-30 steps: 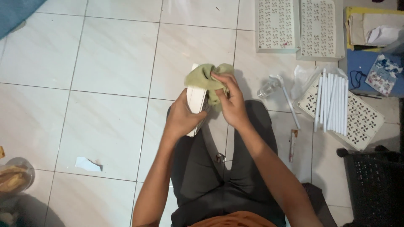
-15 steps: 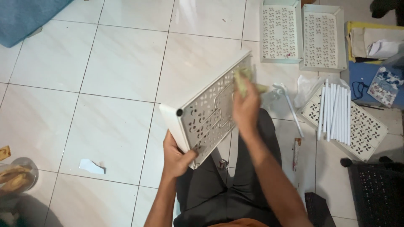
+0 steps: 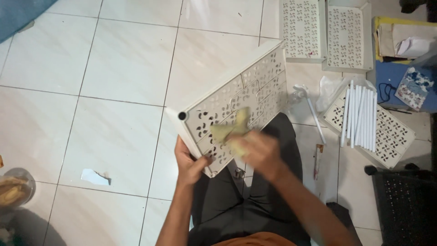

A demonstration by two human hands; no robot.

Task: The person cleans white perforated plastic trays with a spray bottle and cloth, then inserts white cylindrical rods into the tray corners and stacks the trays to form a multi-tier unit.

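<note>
My left hand (image 3: 189, 162) grips the near end of a white perforated plastic shelf panel (image 3: 255, 86), holding it tilted above my lap with its patterned face towards me. My right hand (image 3: 258, 150), blurred by motion, presses a yellow-green cloth (image 3: 230, 130) against the panel's lower part. My dark trousers lie beneath both hands.
Two more white perforated shelf panels (image 3: 300, 27) lie on the tiled floor at the top right. A third panel (image 3: 391, 132) at the right carries several white tubes (image 3: 359, 114). A clear plastic bag (image 3: 328, 86), a loose tube, a blue-and-yellow book pile and a black crate sit nearby.
The shelf panel went from edge-on to face-on, tilted towards me. My right hand with the cloth slid from the panel's far end down to its near part.
</note>
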